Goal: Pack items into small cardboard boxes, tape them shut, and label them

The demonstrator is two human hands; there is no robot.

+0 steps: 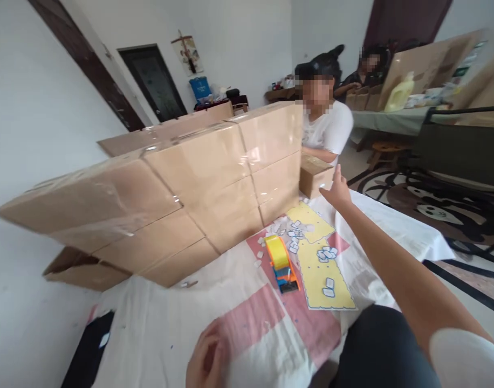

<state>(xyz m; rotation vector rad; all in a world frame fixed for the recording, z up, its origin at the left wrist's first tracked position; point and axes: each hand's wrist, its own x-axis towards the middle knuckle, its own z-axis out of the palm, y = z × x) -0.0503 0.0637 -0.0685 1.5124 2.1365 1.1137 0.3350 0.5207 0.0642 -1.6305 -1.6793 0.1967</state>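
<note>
My right hand (338, 189) is stretched forward with its thumb and fingers spread, at the near side of a small cardboard box (315, 178). Whether it touches that box I cannot tell for sure. Low in the view, my left hand (206, 355) hovers over the white and pink cloth, loosely curled with a gap between thumb and fingers and nothing seen in it. Between the hands lies a tape dispenser (282, 264) with a yellow roll and an orange and blue frame. Beside it, small white labels (327, 253) rest on yellow sheets (315, 277).
A wall of stacked, taped cardboard boxes (198, 188) fills the table's left and far side. An open carton (83, 269) sits behind it at left. Across the table is a person in a white shirt (331, 126); another person (362, 75) sits farther back. A dark chair (465, 145) stands right.
</note>
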